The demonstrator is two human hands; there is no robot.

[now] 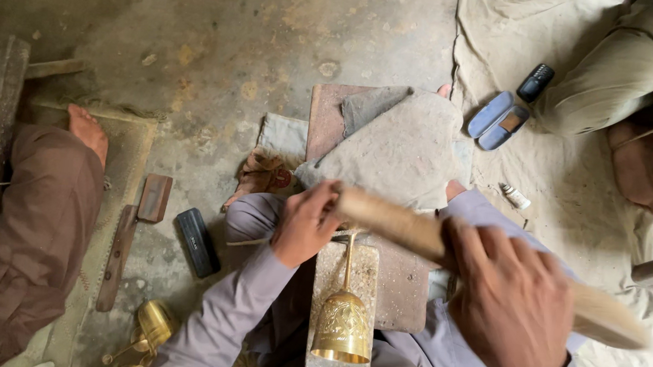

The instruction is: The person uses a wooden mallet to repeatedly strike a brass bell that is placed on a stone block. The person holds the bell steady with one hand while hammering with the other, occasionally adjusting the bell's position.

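Note:
A brass goblet (343,327) with an engraved cup lies on a stone block (329,270) between my knees, its thin stem pointing away from me. My left hand (305,223) pinches the far end of the stem. My right hand (513,305) grips a long wooden stick (391,220), blurred by motion, which crosses above the goblet from upper left to lower right.
A grey cloth (406,147) covers my foot over a reddish slab (328,112). Another brass piece (144,333) lies at the lower left beside a dark oblong object (198,241) and a wooden tool (134,229). Seated people at left (28,219) and upper right (633,69). A phone (535,82) and an open case (498,120) rest on the cloth.

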